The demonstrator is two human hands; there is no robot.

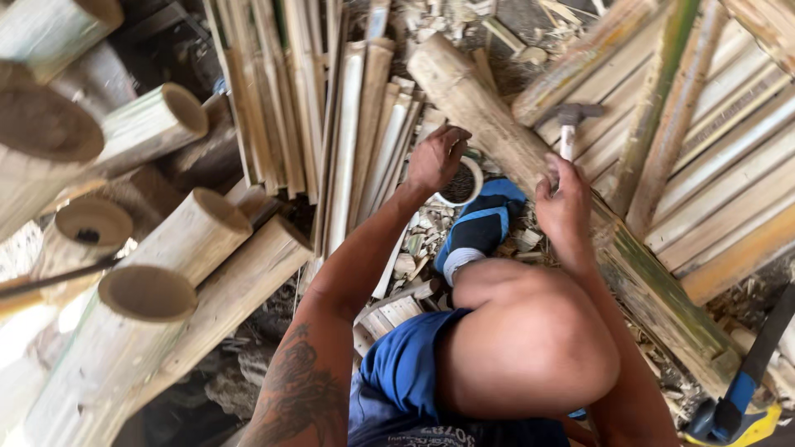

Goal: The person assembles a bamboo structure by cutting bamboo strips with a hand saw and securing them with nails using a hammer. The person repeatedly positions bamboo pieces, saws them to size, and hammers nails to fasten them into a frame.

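— What's your right hand point(563, 203) on?
— Clamped round the pale-handled metal hammer point(570, 124), over the long bamboo pole point(497, 124).
— Your left hand point(435, 157)?
— Fingers curled together, dipping into the small round white bowl point(465, 184).

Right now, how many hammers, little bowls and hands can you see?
Hammers: 1, the hammer held in the right hand
Small white bowls: 1, the bowl under the left hand
Hands: 2
Total: 4
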